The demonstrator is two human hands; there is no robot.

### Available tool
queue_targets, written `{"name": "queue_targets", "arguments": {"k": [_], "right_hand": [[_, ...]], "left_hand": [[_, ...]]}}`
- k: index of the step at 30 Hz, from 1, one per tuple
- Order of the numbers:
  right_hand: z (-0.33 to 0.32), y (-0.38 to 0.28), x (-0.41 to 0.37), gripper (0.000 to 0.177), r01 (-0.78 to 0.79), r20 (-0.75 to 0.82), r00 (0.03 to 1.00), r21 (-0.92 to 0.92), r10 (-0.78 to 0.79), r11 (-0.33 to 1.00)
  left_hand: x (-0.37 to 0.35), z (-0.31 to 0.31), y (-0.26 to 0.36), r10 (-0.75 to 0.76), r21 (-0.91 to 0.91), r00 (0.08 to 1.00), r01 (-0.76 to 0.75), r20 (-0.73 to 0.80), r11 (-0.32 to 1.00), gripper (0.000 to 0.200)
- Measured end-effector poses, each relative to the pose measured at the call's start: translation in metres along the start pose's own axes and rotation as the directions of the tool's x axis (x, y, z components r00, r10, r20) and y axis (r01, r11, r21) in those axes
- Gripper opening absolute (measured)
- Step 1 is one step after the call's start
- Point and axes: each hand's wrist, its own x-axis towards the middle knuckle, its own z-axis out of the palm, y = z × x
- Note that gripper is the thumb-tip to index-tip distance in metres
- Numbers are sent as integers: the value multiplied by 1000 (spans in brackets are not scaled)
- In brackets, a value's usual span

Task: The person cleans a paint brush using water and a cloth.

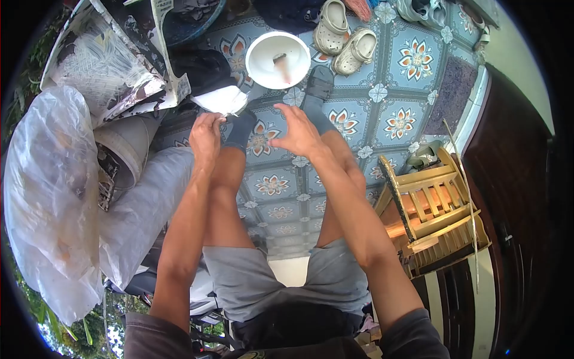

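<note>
In the head view my left hand (pixel 207 134) pinches the lower edge of a white, flat, folded sheet (pixel 222 99), perhaps paper or thin plastic; its exact kind cannot be told. My right hand (pixel 297 131) is held over the tiled floor with thumb and fingers apart, nothing between them. Beyond both hands a round white bowl (pixel 256 67) stands on the floor between my feet. Inside it lies a small object with a dark end and a pinkish-brown part (pixel 281 64).
Beige clogs (pixel 332 30) sit right of the bowl. To the left are a paint-smeared white container (pixel 101 66), a grey bucket (pixel 122 140) and large clear plastic sheeting (pixel 54 197). A yellow wooden rack (pixel 427 203) and a purple mat (pixel 452 96) are at the right.
</note>
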Motion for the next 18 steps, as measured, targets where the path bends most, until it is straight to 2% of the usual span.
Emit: {"name": "queue_targets", "arguments": {"k": [1,2,3,5,6,8,9,11,12,14,15,17,18], "right_hand": [[5,-1,-1,92,151,17,988,-154,-150,976],[3,-9,-2,107,266,69,964,-209,-257,941],[2,-15,0,107,266,62,964,-212,-258,940],[4,-24,4,104,606,110,796,-156,-596,780],[3,-31,3,104,607,108,795,-148,-597,781],[2,-45,-5,91,669,208,685,203,-699,716],[5,-48,-8,91,666,207,684,215,-700,714],[3,-47,-10,73,378,374,701,526,-607,761],[3,-45,-11,73,380,372,704,523,-606,763],[4,-37,-11,60,-41,582,705,605,-406,795],[1,-33,-9,60,-41,582,705,603,-405,796],[-8,-30,-5,55,-188,594,709,679,-381,710],[-4,-23,0,54,-188,566,739,693,-365,696]], "left_hand": [[-13,-9,13,58,-2,998,-58,27,998,6],[-24,-21,27,115,-6,992,-114,51,993,7],[-37,-32,39,175,-25,982,-174,67,984,10],[-58,-57,63,240,-38,967,-238,80,971,12],[-68,-72,75,268,-37,954,-265,133,963,14],[-73,-91,88,279,-24,939,-280,199,960,17],[-70,-96,91,318,-84,935,-308,158,948,18],[-59,-94,96,359,-147,927,-343,107,928,19],[-49,-90,97,339,-193,937,-317,91,929,18],[-26,-82,100,357,-227,926,-325,120,918,12],[-17,-77,103,358,-228,926,-325,119,918,12],[0,-63,107,329,-347,935,-267,134,899,10],[7,-48,103,293,-470,948,-203,126,859,11]]}}
